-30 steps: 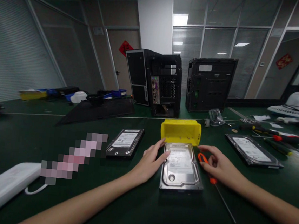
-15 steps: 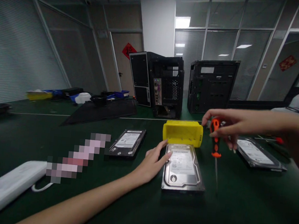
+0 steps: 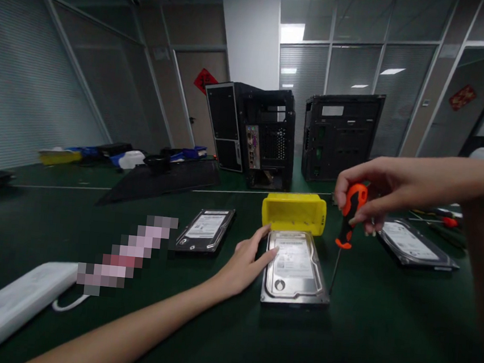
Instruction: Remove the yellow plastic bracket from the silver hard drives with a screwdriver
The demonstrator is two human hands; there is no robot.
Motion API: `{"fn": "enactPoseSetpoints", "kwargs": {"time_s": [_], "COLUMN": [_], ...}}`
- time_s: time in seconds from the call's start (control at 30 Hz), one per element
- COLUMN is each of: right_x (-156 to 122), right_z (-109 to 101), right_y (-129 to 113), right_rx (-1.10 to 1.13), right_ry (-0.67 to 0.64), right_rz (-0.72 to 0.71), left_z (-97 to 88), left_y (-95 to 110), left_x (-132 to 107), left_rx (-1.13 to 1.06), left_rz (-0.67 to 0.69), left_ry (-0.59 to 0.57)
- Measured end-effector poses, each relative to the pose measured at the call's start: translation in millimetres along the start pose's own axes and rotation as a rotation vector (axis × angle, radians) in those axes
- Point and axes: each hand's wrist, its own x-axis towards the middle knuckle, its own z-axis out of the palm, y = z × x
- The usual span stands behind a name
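The left hand (image 3: 242,267) lies on the green worktop (image 3: 380,343), fingers loosely spread and gripping nothing. Its fingertips rest against the left edge of the middle hard drive (image 3: 294,266). That drive lies flat, label up, at the centre of the worktop, just in front of a yellow bin (image 3: 294,212).

The right hand (image 3: 367,188) is raised above the worktop with its fingers closed round the orange and black handle of a screwdriver (image 3: 349,214). The tool hangs nearly upright, shaft down. Its tip is just beside the drive's right edge; whether it touches the worktop cannot be told.

A second hard drive (image 3: 206,230) lies to the left and a third hard drive (image 3: 416,244) to the right, both well apart from the middle one. Two open black computer cases (image 3: 257,134) stand upright behind the bin. A white device (image 3: 7,307) with a cable lies at the near left.
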Motion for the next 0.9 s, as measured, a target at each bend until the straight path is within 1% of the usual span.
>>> {"fn": "enactPoseSetpoints", "kwargs": {"time_s": [0.23,0.4,0.53,0.6,0.9], "right_x": [1.5,1.9,1.1,0.6,0.0], "right_z": [6.1,5.8,4.9,5.0,8.4], "right_y": [-4.6,-6.3,-8.8,-9.8,-16.0], "right_rx": [-0.069,-0.1,-0.108,-0.122,-0.233], "right_ry": [0.019,-0.025,-0.102,-0.117,-0.091], "right_rz": [-0.004,-0.01,-0.009,-0.017,-0.1], "left_z": [-0.3,-0.5,0.3,0.8,0.3], "left_y": [-0.9,-0.6,-0.9,-1.4,-2.1], "left_x": [0.1,1.4,1.3,1.2,2.7], "left_rx": [0.0,0.043,0.083,0.092,0.098], "left_rz": [0.01,0.006,-0.001,0.001,0.011], "left_ry": [-0.004,-0.011,-0.014,-0.011,-0.003]}}
